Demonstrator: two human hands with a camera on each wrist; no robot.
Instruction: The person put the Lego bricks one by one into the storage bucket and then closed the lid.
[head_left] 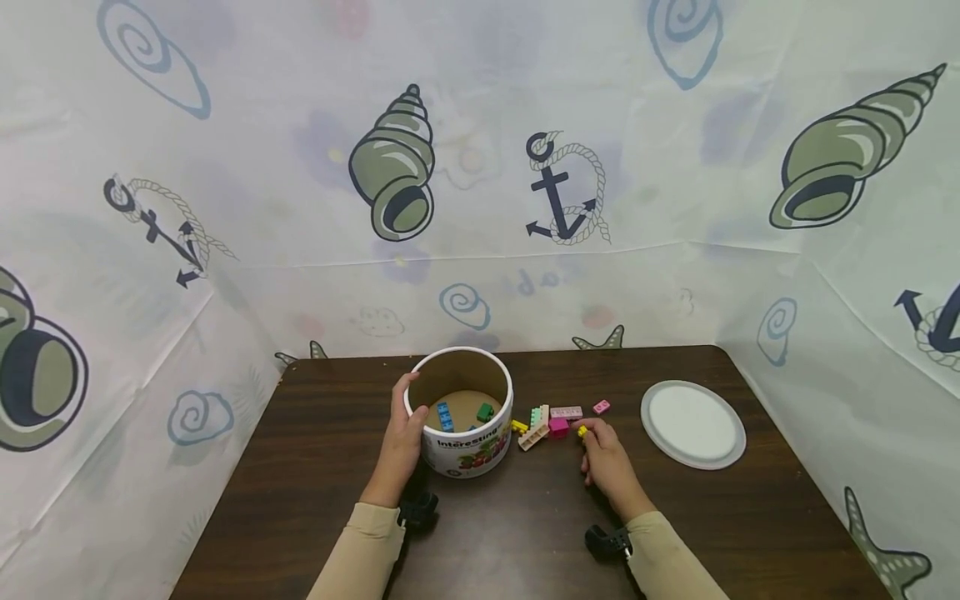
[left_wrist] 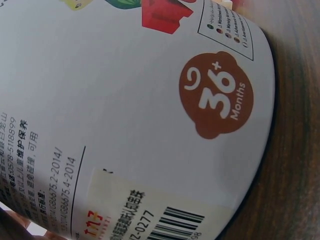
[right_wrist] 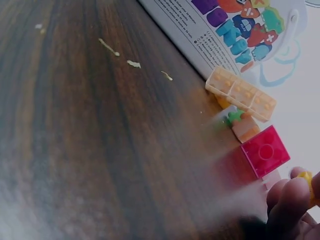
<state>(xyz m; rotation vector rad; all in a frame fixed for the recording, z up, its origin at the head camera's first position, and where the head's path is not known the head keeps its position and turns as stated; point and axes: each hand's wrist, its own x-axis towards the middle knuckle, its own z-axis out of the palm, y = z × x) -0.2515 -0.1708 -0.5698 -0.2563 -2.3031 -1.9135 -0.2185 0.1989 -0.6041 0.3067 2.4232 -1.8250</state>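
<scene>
My left hand point(head_left: 403, 442) grips the left rim of a round white tub point(head_left: 467, 457), thumb toward the inside. Inside the tub lie a blue brick point(head_left: 446, 417) and a green brick point(head_left: 485, 412). A small yellow brick point(head_left: 582, 432) is pinched between the thumb and fingers of my right hand point(head_left: 609, 468), also seen at the edge of the right wrist view. Just left of that hand, several loose bricks lie in a cluster: a magenta brick point(right_wrist: 266, 151), a peach brick point(right_wrist: 241, 94), a pale pink brick point(head_left: 566, 412) and another yellow brick point(head_left: 519, 427).
A round white lid point(head_left: 693, 424) lies on the right of the dark wooden table point(head_left: 315, 500). One small pink brick point(head_left: 602, 407) sits apart, behind the right hand. Pale scraps point(right_wrist: 133, 64) dot the tabletop. A printed cloth point(head_left: 480, 167) hangs behind and at both sides.
</scene>
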